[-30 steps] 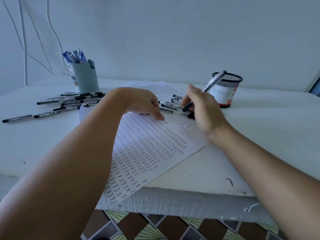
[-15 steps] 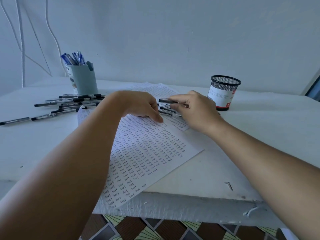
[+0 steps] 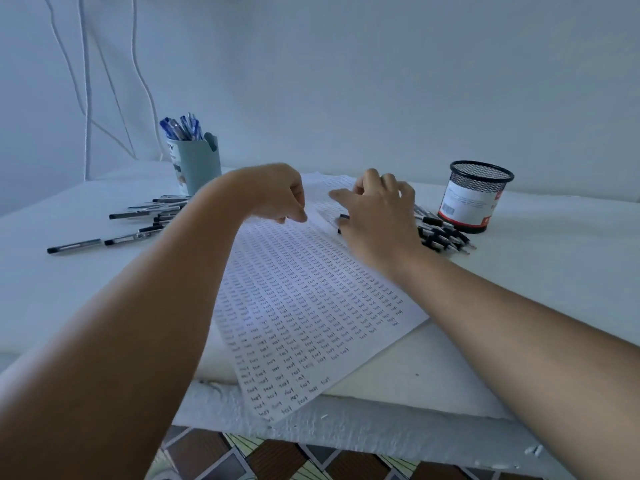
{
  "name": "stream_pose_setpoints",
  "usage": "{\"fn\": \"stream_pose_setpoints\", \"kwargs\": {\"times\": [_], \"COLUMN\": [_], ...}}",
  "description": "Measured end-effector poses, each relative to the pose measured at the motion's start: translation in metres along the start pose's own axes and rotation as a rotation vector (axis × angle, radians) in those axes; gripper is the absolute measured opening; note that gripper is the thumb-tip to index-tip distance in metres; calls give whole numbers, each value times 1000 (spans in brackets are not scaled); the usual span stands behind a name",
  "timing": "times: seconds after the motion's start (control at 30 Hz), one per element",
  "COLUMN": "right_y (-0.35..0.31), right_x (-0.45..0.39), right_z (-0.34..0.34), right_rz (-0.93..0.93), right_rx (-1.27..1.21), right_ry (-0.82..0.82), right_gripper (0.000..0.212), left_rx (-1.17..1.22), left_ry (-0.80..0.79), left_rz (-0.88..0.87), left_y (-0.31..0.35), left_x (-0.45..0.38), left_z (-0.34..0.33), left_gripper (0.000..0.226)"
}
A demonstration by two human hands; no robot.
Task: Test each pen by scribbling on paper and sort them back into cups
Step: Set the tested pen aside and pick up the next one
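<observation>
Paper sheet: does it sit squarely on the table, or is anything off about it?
The paper sheet lies skewed, and its near corner overhangs the table edge. The left hand rests on its far part.

Both forearms bare, no sleeves; hands (image 3: 377,216) ungloved, no rings, no watch.

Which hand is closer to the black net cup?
Right. The right hand lies just left of the black mesh cup; the left hand rests farther left on the white handwritten paper.
</observation>
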State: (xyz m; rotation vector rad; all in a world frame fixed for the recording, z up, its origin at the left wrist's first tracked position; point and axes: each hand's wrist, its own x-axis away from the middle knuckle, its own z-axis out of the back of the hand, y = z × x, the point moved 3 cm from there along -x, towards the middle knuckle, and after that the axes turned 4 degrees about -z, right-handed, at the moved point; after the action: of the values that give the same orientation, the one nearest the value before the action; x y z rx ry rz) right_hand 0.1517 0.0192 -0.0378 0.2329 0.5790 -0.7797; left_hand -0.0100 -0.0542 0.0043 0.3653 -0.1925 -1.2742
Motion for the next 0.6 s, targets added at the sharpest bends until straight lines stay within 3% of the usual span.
{"fn": "stream_pose_setpoints", "kwargs": {"times": [0.1,0.33,0.6], "right_y": [-28,-125,-177], "right_x": [-5,-20,-23], "right_z": [-1,-9,-27], "right_rz": [94,274,287], "right_rx": [-73,-265,-377], "right_ry": [13,-172,-260], "right_gripper": [31,29,32], "left_rx": [-106,-218,-241], "left_ry": [53,114,82], "left_rz": [59,203,283], "left_y": [-31,-110,-150], "left_x": [17,68,100], "left_z": [19,47,55], "left_gripper": [11,16,21]}}
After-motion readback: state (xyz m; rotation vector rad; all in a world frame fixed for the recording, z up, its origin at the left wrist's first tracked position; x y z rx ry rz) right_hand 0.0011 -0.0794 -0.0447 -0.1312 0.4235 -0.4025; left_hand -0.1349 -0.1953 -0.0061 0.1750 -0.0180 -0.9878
